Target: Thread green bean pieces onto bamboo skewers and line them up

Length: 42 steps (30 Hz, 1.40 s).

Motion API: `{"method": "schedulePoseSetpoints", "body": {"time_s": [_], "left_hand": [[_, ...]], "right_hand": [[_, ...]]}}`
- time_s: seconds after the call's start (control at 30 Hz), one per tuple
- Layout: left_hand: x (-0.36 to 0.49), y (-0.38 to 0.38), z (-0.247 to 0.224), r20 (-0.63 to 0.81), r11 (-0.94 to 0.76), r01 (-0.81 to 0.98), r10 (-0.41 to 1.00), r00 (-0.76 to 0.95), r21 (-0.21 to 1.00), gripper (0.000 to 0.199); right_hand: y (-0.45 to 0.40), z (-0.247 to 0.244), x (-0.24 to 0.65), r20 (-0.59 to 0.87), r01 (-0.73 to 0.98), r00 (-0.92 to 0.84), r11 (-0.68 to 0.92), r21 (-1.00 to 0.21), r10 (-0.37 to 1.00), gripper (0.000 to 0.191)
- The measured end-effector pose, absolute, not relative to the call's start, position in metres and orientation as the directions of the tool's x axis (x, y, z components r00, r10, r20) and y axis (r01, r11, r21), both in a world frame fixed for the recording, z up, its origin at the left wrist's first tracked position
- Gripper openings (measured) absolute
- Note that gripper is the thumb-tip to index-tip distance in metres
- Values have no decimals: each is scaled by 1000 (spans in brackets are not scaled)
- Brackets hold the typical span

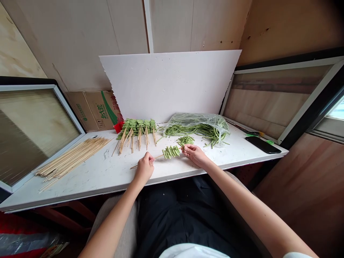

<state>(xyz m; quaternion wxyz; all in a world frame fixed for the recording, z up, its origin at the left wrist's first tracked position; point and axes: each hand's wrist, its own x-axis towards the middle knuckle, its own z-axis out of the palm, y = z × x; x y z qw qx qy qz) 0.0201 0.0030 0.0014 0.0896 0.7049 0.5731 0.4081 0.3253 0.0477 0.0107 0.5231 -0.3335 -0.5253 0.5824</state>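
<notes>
My left hand (145, 167) is closed round a bamboo skewer (159, 156), whose blunt end sticks out past the fist. Several short pieces of green bean (171, 152) are threaded crosswise on the skewer, side by side. At the skewer's far tip my right hand (191, 152) pinches a piece of green bean, mostly covered by the fingers. Just behind that hand lies a small pile of cut bean pieces (186, 140). Finished bean skewers (138, 126) are stacked further back on the left, their sticks pointing towards me.
Many bare bamboo skewers (73, 159) lie on the left of the white table (107, 182). Long green beans (188, 129) spill from a clear plastic bag (219, 123) at the back. A black phone (262, 144) is at right. A white foam board (172, 86) and cardboard box (92, 109) stand behind.
</notes>
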Motion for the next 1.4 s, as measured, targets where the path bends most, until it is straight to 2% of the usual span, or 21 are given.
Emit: {"method": "schedulePoseSetpoints", "body": {"time_s": [0.17,0.37,0.97,1.4], "left_hand": [[20,4,0,482,-335,739,876,15,585,17],[19,3,1,491,-357,739,870,41,571,19],[21,0,4,458,-334,786,886,73,521,26],[19,2,3,478,-310,747,878,-12,588,21]], "right_hand": [[50,7,327,144,-333,-251,54,-941,957,31],[51,5,324,175,-361,-229,83,-929,958,32],[46,7,318,255,-87,-97,247,-965,962,43],[48,8,319,203,-191,-130,177,-966,970,41]]}}
